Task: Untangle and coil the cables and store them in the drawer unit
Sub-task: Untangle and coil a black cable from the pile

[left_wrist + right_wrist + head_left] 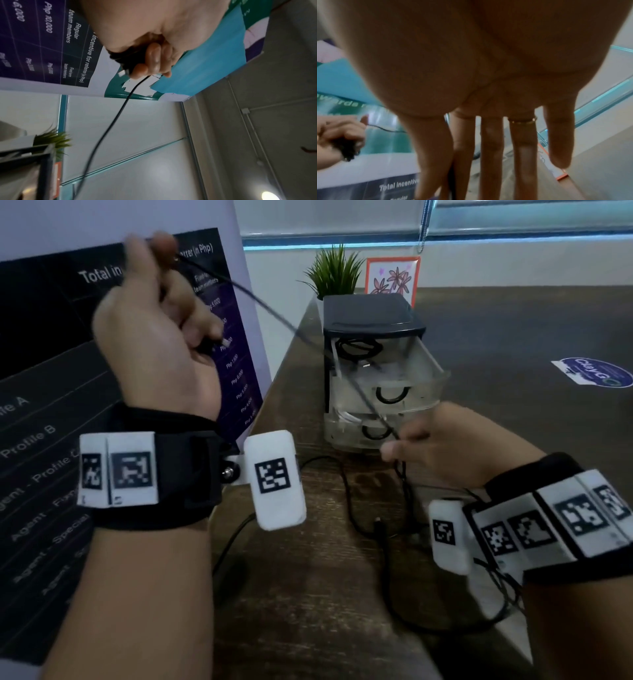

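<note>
Cable (274, 309) stretched taut on a diagonal, from the raised left hand (154, 330) down to the right hand (442, 440) low over the bench (308, 594).

Left grip: fingers curled round a small bundle of coils already gathered, with the plug end (122, 73) poking out below the fingers in the left wrist view. Held high, in front of the dark poster (51, 405).

Right grip: thumb and forefinger appear to pinch the strand just in front of the drawer unit (373, 364); the right wrist view shows the other fingers extended and loose. The pinch itself is blurred, so contact is judged, not certain.

Remainder of the cable trails from below the right hand across the bench in loose loops toward the near edge.

Drawer unit: top drawer (394, 368) pulled open, one coiled black cable (359, 349) already inside. Plant (334, 273) and framed flower picture (392, 277) behind it.

Key relation: the free length lies below and right of the left hand's coil, its long axis running upper left to lower right. Right hand is nearer the slack and nearer the open drawer. Next wrap likely needs the right hand to carry the strand up to the left. Task partway done.
</note>
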{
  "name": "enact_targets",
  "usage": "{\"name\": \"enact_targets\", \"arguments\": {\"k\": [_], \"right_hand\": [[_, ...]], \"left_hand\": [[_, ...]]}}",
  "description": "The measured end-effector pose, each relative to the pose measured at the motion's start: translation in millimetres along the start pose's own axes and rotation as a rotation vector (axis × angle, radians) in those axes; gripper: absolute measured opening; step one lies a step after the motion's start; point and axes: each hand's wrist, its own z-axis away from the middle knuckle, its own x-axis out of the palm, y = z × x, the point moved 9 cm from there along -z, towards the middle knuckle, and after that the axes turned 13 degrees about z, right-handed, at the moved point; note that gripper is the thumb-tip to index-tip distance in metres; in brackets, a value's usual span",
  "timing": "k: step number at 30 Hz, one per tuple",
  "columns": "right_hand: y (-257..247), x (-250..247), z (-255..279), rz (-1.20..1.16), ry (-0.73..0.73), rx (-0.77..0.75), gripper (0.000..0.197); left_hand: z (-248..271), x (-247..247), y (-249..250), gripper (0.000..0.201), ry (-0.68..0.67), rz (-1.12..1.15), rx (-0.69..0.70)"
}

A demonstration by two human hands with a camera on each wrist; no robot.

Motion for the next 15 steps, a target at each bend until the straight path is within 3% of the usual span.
{"name": "enact_targets", "arguments": {"k": [2,4,6,8,12,15], "right_hand": [[1.3,-20.0,1.3,-0.047,0.170,-0.012,0.041],[3.7,-36.2,3.3,-0.260,0.323,-0.020,0.034],[5.2,-41.9,5.5,-0.502,0.389,-0.005,0.022],[5.0,-46.7,9.8,-0.568,0.429,0.012,0.012],[20.1,-55.6,15.7,-0.285,0.440,0.139,0.044],[19.7,-69.4,24.0,-0.235,0.500,0.133,0.056]], "left_hand": [[13.3,16.5,4.4,0.030,0.054,-0.065,0.007],[22.8,27.7,1.8,0.026,0.043,-0.205,0.016],[26.1,35.6,-10.5,0.023,-0.030,-0.339,-0.037],[26.9,40.7,-19.5,0.023,-0.083,-0.409,-0.084],[32.0,55.2,-25.5,0.031,-0.175,-0.432,-0.104],[37.1,62.1,-27.4,0.040,-0.198,-0.406,-0.144]]}}
